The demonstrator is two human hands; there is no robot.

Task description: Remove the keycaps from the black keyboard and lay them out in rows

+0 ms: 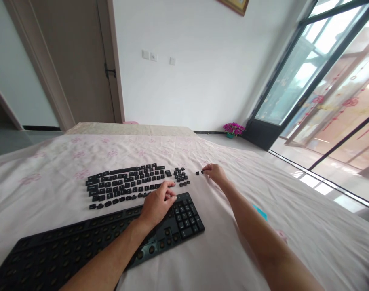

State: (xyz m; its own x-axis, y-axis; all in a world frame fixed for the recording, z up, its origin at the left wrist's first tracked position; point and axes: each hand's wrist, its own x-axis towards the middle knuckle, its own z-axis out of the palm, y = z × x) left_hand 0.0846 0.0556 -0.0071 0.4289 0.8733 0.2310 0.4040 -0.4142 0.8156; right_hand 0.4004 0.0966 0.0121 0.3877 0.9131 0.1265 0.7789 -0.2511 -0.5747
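A black keyboard [108, 226] lies at a slant on the cloth, most of its keycaps off and the number pad's caps still on. Above its top edge is my left hand [158, 202], index finger stretched toward the loose caps and thumb apart from it, near the number pad; nothing shows in it. My right hand [216, 174] is to the right of the loose keycaps, fingertips pinched on a small black keycap [202, 172]. Another single keycap [197, 173] lies just left of it. Rows of removed keycaps [126, 184] lie behind the keyboard, beside a small cluster of caps [180, 176].
A pale cloth with pink flowers [111, 153] covers the wrinkled surface under everything. A turquoise item [260, 211] lies partly behind my right forearm. Farther off are a brown door [72, 56], a potted purple flower [233, 129] and a glass door [293, 72].
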